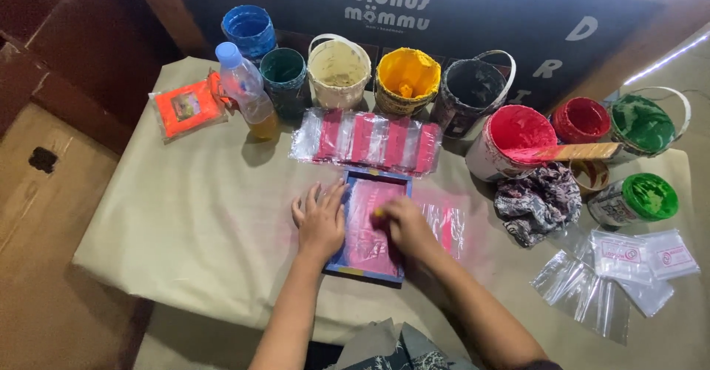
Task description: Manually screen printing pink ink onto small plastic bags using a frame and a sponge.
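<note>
Looking down, paint buckets line the far edge of the surface, with printed plastic bags just before them and a patterned rag to my right. The blue-framed screen lies flat between my hands. My left hand rests with fingers spread flat on its left edge, grasping nothing, while my right hand presses a small yellow piece with clenched fingers onto the pink mesh.

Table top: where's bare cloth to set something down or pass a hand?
Biggest free patch: the cloth left of the left hand, below the orange packet and bottle. A smaller strip lies between the screen frame and rag. Crowded: the paint buckets along the back, and the clear bags at right.
</note>
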